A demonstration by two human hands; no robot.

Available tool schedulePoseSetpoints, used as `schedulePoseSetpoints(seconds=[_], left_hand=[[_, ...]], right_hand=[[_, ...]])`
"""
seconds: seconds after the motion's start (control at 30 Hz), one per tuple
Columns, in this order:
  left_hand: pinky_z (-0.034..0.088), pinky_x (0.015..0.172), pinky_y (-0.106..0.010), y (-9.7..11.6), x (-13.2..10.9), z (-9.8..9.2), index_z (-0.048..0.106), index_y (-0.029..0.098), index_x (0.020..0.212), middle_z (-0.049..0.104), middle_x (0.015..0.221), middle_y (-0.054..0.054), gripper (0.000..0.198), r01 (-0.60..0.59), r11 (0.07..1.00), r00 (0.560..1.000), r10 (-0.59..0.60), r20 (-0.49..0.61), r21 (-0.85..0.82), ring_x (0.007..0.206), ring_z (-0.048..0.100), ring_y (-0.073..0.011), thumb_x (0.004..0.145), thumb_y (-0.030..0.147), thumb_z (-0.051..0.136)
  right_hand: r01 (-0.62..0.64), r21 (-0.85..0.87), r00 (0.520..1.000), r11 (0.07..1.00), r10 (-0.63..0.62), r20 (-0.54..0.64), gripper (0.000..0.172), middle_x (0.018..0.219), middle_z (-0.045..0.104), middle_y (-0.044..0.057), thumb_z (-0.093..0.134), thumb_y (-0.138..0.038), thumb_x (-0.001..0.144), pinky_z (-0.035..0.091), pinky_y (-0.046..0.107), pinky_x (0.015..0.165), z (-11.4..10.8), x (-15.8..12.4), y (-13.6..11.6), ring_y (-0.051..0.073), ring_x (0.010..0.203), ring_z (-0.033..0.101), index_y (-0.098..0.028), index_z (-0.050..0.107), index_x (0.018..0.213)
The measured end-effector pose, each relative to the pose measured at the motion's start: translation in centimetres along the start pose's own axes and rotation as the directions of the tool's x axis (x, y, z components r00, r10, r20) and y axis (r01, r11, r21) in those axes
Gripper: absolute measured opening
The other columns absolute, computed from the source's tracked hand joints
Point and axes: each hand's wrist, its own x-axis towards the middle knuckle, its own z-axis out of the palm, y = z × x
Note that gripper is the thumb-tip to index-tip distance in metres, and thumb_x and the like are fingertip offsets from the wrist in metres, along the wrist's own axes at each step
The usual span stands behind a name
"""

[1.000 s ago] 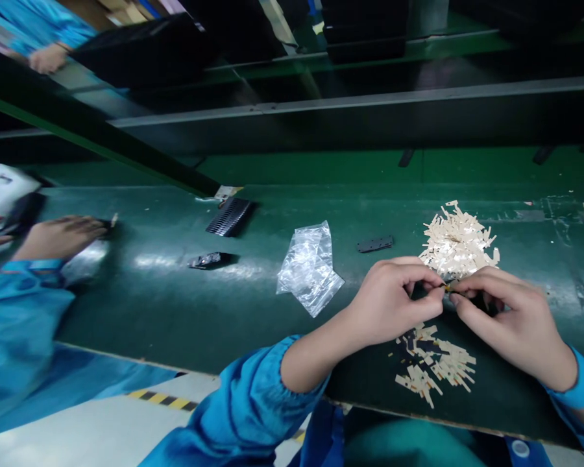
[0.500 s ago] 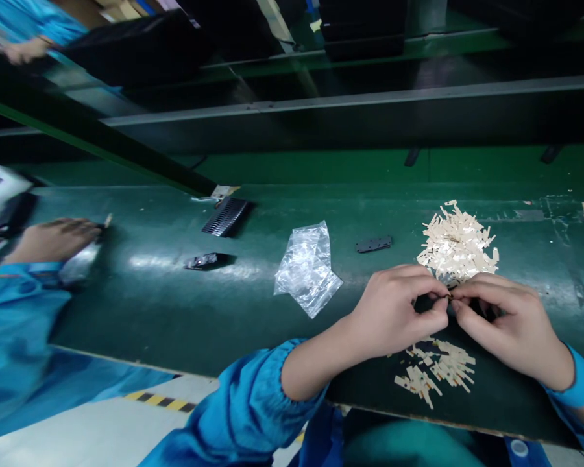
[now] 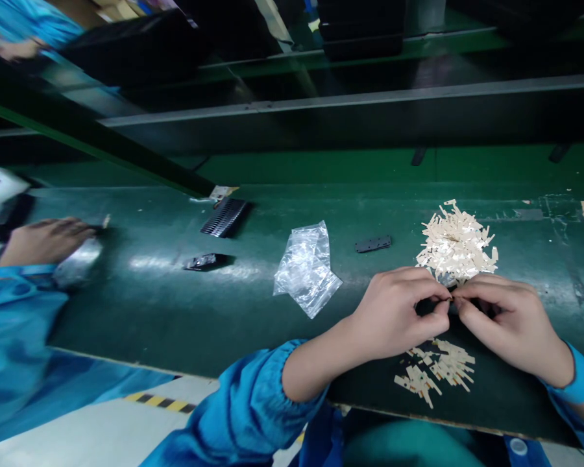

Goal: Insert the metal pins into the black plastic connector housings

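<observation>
My left hand (image 3: 401, 311) and my right hand (image 3: 509, 321) meet fingertip to fingertip just above the green belt (image 3: 175, 305), both pinched on a tiny dark part I cannot make out. Right behind them lies a large heap of small cream strips (image 3: 456, 243). A smaller scatter of the same strips (image 3: 438, 373) lies under my wrists near the belt's front edge.
A crumpled clear plastic bag (image 3: 307, 267) lies left of my hands. Black parts rest further off: a flat plate (image 3: 372, 244), a ribbed piece (image 3: 225, 216) and a small glossy piece (image 3: 205, 261). A co-worker's hand (image 3: 41, 240) in a blue sleeve works at the far left.
My two hands have drifted slightly toward me and stayed pinched together. The co-worker's hand at the left has shifted a little.
</observation>
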Motion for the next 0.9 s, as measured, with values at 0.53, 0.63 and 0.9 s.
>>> schedulePoseSetpoints(seconds=[0.53,0.63,0.9], left_hand=[[0.016,0.039,-0.019,-1.2,1.2,-0.6,0.057,0.02,0.088,0.04,0.055,0.008,0.015,0.619,0.026,0.728,-0.393,0.561,-0.785,0.045,0.03,-0.0064,0.077,0.023,0.066],[0.016,0.039,-0.017,-1.3,1.1,0.1,0.054,0.02,0.09,0.037,0.056,0.009,0.014,0.666,-0.059,0.679,-0.365,0.637,-0.744,0.045,0.03,-0.0066,0.079,0.021,0.063],[0.023,0.039,-0.017,-1.0,1.0,0.4,0.057,0.017,0.086,0.045,0.062,0.006,0.017,0.725,0.037,0.656,-0.34,0.674,-0.688,0.046,0.038,-0.0066,0.076,0.027,0.066]], right_hand=[[0.096,-0.037,0.99,0.995,-0.099,-0.096,0.023,0.087,0.067,0.005,0.074,-0.025,0.093,0.051,0.032,0.058,-0.6,0.6,1.8,0.02,0.07,0.062,-0.022,0.069,0.115],[0.18,0.059,0.977,0.982,-0.172,-0.123,0.025,0.092,0.067,0.006,0.077,-0.019,0.091,0.051,0.033,0.06,-0.5,0.2,1.2,0.021,0.074,0.063,-0.024,0.067,0.113],[0.108,0.199,0.985,0.974,-0.078,-0.154,0.012,0.08,0.066,0.002,0.072,-0.012,0.092,0.047,0.033,0.061,-0.5,-0.2,0.7,0.019,0.07,0.061,-0.024,0.069,0.09]])
